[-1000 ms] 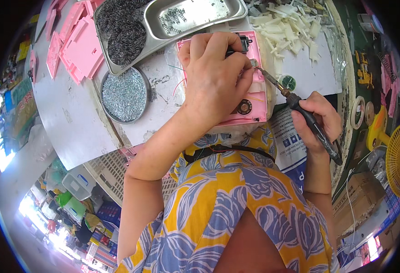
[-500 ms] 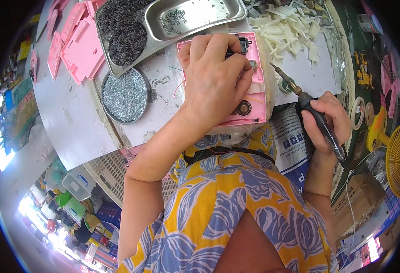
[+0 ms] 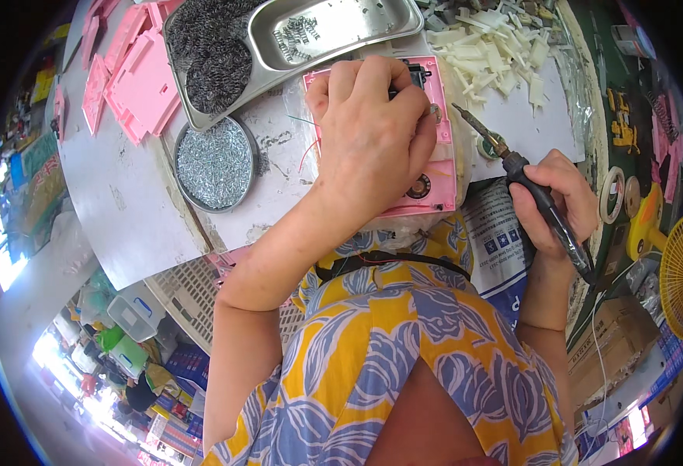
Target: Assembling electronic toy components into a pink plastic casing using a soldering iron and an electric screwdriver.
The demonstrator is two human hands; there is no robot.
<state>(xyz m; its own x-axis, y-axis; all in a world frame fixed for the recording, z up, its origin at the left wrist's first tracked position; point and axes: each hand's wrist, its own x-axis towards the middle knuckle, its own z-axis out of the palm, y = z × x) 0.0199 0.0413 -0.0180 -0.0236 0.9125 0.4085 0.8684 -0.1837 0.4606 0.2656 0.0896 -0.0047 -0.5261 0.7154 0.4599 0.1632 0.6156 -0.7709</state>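
My left hand (image 3: 372,128) is closed with its fingers curled down over a pink plastic housing (image 3: 445,186). Whatever its fingertips pinch is hidden beneath the hand. A black part (image 3: 419,75) shows at the far end of the housing, and a round dark part (image 3: 418,186) near its close end. Thin red and green wires stick out left of my left hand. To the right, my right hand (image 3: 563,203) grips a soldering iron (image 3: 518,167) by its dark handle. The iron's tip points up and left, just beside the housing's right edge and apart from it.
A metal tray (image 3: 260,87) of dark springs stands at the back, above a round dish (image 3: 254,167) of small screws. Pink panels (image 3: 143,89) lie at far left, white plastic pieces (image 3: 497,62) at back right. A small spool (image 3: 484,146) sits near the iron; a yellow fan (image 3: 681,272) is at right.
The soldering iron's tip has moved slightly left and up, toward the housing. My left hand has shifted a little right over the housing, its fingers still curled.
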